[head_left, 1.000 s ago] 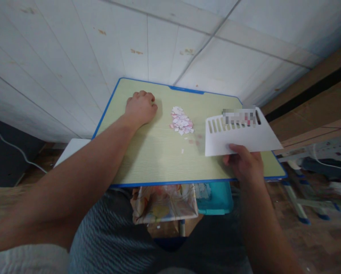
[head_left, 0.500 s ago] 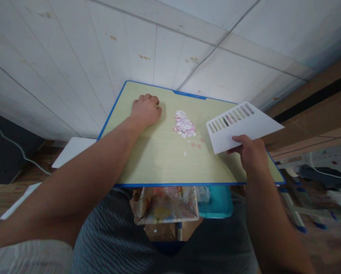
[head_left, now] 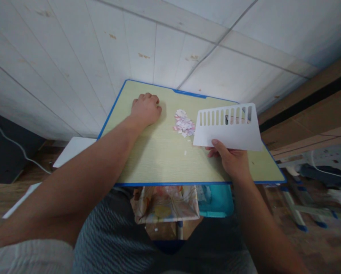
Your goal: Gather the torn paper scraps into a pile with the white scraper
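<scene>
My right hand (head_left: 230, 158) grips a thin white card (head_left: 230, 139) by its near edge, thumb on top and fingers beneath. A row of long rounded slots is cut along the card's far side. Its left edge reaches the right side of a small pile of paper pieces (head_left: 184, 123), white and pink, lying on the yellowish tabletop (head_left: 164, 160). Left of the pile, my left hand (head_left: 146, 108) rests on the tabletop with its fingers curled in. Nothing shows between those fingers; the palm is hidden.
A white panelled wall (head_left: 141, 42) closes off the far side. Below the near edge are a patterned fabric bin (head_left: 170, 217) and a turquoise tray (head_left: 221, 207). Cardboard boxes (head_left: 310, 118) stand at the right. One stray scrap (head_left: 185, 153) lies nearer me.
The white card in my right hand has moved left, toward the pile, and turned so its slots run nearly level. It now covers the loose pinkish scraps. My left hand has stayed put.
</scene>
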### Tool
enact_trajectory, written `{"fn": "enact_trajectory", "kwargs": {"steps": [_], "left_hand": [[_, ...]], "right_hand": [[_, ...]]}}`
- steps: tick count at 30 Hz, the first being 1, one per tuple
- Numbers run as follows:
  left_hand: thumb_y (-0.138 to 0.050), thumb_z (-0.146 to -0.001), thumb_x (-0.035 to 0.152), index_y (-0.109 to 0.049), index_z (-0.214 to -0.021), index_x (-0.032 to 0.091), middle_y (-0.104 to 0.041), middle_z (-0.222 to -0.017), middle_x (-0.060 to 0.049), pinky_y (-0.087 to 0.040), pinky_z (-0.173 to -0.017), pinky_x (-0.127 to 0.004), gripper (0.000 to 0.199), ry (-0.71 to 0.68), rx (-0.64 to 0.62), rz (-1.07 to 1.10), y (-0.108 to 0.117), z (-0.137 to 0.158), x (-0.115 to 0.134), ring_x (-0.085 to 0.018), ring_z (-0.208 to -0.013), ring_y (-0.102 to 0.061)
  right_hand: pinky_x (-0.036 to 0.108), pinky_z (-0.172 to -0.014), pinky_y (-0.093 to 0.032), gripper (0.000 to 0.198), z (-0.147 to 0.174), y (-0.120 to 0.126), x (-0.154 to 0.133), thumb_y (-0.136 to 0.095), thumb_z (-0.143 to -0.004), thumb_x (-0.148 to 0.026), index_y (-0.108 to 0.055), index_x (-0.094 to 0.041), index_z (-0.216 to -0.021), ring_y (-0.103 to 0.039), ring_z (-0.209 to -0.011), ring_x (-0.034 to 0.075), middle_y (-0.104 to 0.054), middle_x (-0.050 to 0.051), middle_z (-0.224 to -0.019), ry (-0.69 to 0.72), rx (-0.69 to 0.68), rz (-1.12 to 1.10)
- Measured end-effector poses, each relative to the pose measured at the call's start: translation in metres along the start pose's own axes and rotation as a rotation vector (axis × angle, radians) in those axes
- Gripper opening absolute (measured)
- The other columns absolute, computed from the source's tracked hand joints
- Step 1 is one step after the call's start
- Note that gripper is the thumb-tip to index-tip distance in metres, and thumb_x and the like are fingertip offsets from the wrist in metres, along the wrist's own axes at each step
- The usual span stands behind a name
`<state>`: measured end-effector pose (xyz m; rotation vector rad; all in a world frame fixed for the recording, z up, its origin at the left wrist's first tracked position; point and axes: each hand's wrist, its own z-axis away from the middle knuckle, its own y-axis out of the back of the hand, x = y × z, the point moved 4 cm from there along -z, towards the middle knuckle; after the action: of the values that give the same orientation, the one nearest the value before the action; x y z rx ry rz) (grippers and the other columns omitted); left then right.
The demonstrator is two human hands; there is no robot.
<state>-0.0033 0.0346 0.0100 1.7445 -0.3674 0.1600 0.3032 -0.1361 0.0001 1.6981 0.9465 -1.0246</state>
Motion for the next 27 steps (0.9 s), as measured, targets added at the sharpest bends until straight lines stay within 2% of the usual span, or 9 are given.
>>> {"fn": "enact_trajectory", "kwargs": {"steps": [5, 10, 16, 20, 25, 27], "left_hand": [[-0.055, -0.114, 0.029, -0.078, -0.153, 0.013, -0.069, -0.164, -0.026, -0.048, -0.133, -0.063, 0.048, -0.008, 0.003, -0.001, -0.001, 0.000, -0.001, -0.047, -0.158, -0.058], [-0.056, -0.115, 0.031, -0.078, -0.151, 0.018, -0.070, -0.162, -0.022, -0.048, -0.132, -0.060, 0.044, -0.009, 0.024, -0.014, -0.005, -0.003, -0.003, -0.044, -0.156, -0.059], [-0.056, -0.116, 0.030, -0.076, -0.154, 0.018, -0.070, -0.162, -0.022, -0.047, -0.133, -0.061, 0.044, -0.014, 0.027, -0.009, -0.007, -0.006, -0.004, -0.045, -0.157, -0.059], [-0.056, -0.116, 0.030, -0.075, -0.156, 0.017, -0.068, -0.164, -0.022, -0.045, -0.134, -0.063, 0.047, -0.011, 0.013, 0.001, -0.007, -0.005, -0.004, -0.046, -0.159, -0.057], [-0.056, -0.116, 0.030, -0.076, -0.153, 0.017, -0.070, -0.162, -0.022, -0.046, -0.133, -0.060, 0.045, -0.011, 0.026, -0.007, -0.009, -0.006, -0.005, -0.045, -0.157, -0.059], [-0.056, -0.116, 0.031, -0.076, -0.154, 0.017, -0.070, -0.162, -0.021, -0.046, -0.133, -0.061, 0.045, -0.015, 0.030, -0.004, -0.009, -0.006, -0.005, -0.045, -0.158, -0.058]], "right_hand": [[0.038, -0.065, -0.064, 0.041, 0.010, 0.006, -0.011, -0.091, -0.093, -0.052, -0.077, -0.026, -0.065, -0.072, -0.060, 0.023, -0.078, 0.007, -0.065, 0.021, -0.069, 0.032], [0.039, -0.065, -0.065, 0.046, 0.035, 0.009, -0.017, -0.091, -0.096, -0.052, -0.073, -0.028, -0.061, -0.070, -0.060, 0.024, -0.074, 0.006, -0.062, 0.013, -0.120, 0.073], [0.040, -0.062, -0.068, 0.037, 0.057, 0.005, -0.022, -0.095, -0.092, -0.050, -0.079, -0.026, -0.068, -0.075, -0.059, 0.027, -0.077, 0.007, -0.065, -0.068, -0.169, 0.010], [0.039, -0.062, -0.068, 0.040, 0.061, 0.002, -0.025, -0.091, -0.095, -0.049, -0.076, -0.027, -0.066, -0.075, -0.059, 0.026, -0.076, 0.006, -0.064, -0.054, -0.152, -0.025], [0.040, -0.056, -0.067, 0.024, 0.068, 0.007, -0.006, -0.100, -0.084, -0.045, -0.083, -0.027, -0.083, -0.075, -0.057, 0.028, -0.081, 0.005, -0.070, -0.140, -0.103, -0.086], [0.040, -0.058, -0.067, 0.024, 0.067, 0.009, -0.001, -0.098, -0.087, -0.044, -0.081, -0.028, -0.084, -0.074, -0.057, 0.027, -0.079, 0.004, -0.067, -0.136, -0.099, -0.118]]}}
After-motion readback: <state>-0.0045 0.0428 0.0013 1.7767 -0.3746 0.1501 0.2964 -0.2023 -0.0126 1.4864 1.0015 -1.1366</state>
